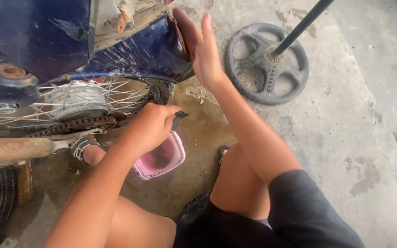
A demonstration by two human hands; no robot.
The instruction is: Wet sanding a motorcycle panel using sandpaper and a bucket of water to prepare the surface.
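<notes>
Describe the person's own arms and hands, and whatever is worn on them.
Both arms are bare from the upper arm down: no sleeves in view, no gloves, no watch, rings or bands. The left hand and right hand are uncovered. The only clothing seen is dark shorts and strapped sandals.

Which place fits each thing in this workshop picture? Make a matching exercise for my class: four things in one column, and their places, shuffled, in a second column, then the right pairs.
Things
1. left hand
2. right hand
3. pink tub
4. round wheel-shaped base

Places
A. on the concrete floor at upper right, with a dark pole rising from its hub
B. raised flat against the rear end of the blue mudguard
C. on the wet floor, under the left hand
D. closed round a small dark tool, beside the chain sprocket

Pairs: 1-D, 2-B, 3-C, 4-A
</notes>
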